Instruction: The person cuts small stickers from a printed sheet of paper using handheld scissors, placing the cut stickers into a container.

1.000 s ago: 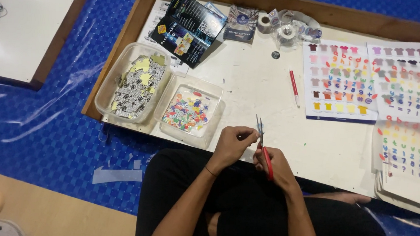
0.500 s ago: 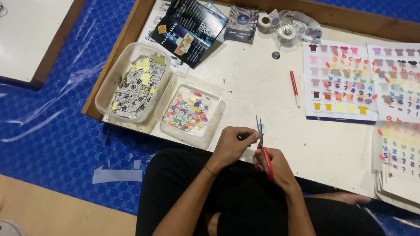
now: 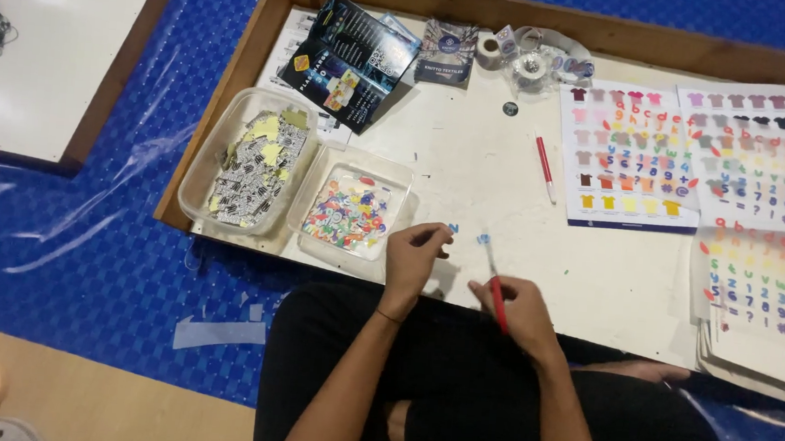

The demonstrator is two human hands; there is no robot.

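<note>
Right hand (image 3: 514, 307) grips scissors (image 3: 496, 292); left hand (image 3: 414, 255) pinches a cutout (image 3: 453, 227). Tub (image 3: 352, 210) at 9 o'clock part-filled; sheets (image 3: 761, 278) remain uncut.

Illumination is bright and even, from overhead. The white tabletop (image 3: 481, 162) reads near full brightness without losing detail. A small glare spot sits on the white board (image 3: 41, 62) at upper left, and clear plastic sheeting (image 3: 85, 215) on the blue floor returns pale streaked reflections. Shadows are soft and short; a faint one lies beneath the left hand (image 3: 413, 255). The right hand (image 3: 512, 305) and its red-handled tool (image 3: 496, 294) show slight motion blur. Focus holds centrally; fine print on the sticker sheets (image 3: 627, 150) stays unresolved. Wide-angle bowing appears toward the edges.
</note>
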